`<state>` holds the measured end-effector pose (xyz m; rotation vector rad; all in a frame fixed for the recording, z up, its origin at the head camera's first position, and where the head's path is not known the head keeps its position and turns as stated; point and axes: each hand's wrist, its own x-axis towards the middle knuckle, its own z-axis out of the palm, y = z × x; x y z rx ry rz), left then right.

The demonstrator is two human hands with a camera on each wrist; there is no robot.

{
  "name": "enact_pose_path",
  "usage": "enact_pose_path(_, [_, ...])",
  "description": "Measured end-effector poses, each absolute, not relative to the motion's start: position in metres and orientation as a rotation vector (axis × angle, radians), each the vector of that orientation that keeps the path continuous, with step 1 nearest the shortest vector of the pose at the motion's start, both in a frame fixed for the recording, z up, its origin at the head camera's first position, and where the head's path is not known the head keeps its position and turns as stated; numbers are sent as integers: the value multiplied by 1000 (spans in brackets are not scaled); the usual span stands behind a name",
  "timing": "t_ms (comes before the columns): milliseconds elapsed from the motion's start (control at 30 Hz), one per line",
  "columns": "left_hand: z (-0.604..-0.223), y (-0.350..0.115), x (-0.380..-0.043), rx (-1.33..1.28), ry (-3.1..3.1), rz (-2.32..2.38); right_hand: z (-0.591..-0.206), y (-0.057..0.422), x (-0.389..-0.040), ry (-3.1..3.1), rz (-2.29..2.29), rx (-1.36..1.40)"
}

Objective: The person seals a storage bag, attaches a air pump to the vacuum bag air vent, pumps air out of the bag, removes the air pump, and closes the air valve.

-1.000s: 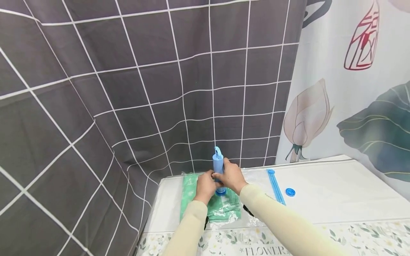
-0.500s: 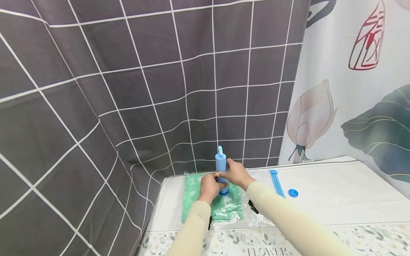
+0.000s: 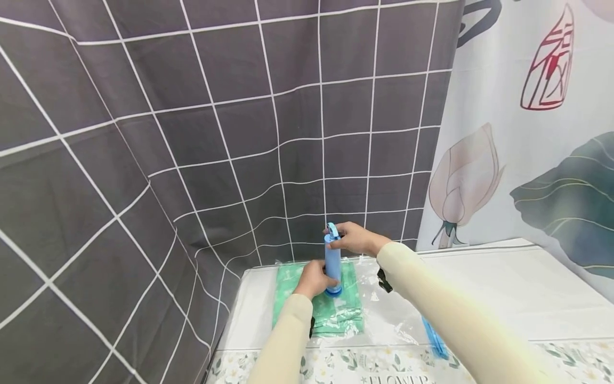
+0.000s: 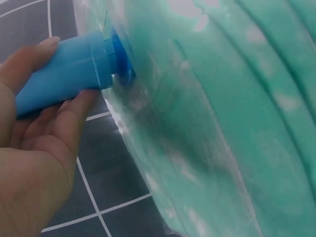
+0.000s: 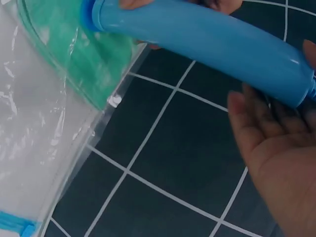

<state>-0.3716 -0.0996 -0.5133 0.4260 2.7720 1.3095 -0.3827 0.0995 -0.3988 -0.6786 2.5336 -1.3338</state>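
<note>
A light blue hand pump [image 3: 332, 264] stands upright on a clear plastic bag [image 3: 384, 304] with folded green cloth [image 3: 347, 309] inside. Low on the pump's barrel, my left hand [image 3: 313, 278] grips it, thumb on one side and fingers on the other. Up at the top end, my right hand [image 3: 357, 238] holds the pump beside its looped handle [image 3: 333, 230]. A darker blue round base [image 4: 121, 57] joins the pump to the bag in the left wrist view. Fingers of the right hand [image 5: 276, 143] curl under the pump's top end in the right wrist view.
A blue zip strip [image 3: 435, 338] along the bag's right side is partly covered by my right sleeve. The white table [image 3: 499, 277] runs on to the right, with a floral cloth [image 3: 355, 365] at its front. Dark checked fabric [image 3: 240, 176] hangs close behind.
My right hand has moved from the pump's middle up to its top by the handle. The left hand stays low on the barrel. My right sleeve now hides the round blue cap.
</note>
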Motion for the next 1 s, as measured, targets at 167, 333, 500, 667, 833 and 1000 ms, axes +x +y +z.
enact_pose_path(167, [-508, -94, -366, 353, 2745, 1298, -401, 99, -382, 2689, -1211, -715])
enact_pose_path(333, [-536, -104, -388, 390, 2729, 1323, -393, 93, -381, 2794, -1100, -711])
enact_pose_path(500, [-507, -96, -363, 361, 2707, 1353, -393, 92, -383, 2864, -1056, -642])
enact_pose_path(667, [-505, -85, -358, 290, 2762, 1380, -396, 90, -384, 2940, -1063, -573])
enact_pose_path(833, [-501, -78, -355, 238, 2838, 1365, -399, 88, -381, 3007, -1100, -509])
enact_pose_path(1000, [-500, -73, -354, 222, 3013, 1306, -412, 87, -393, 3091, -1113, -567])
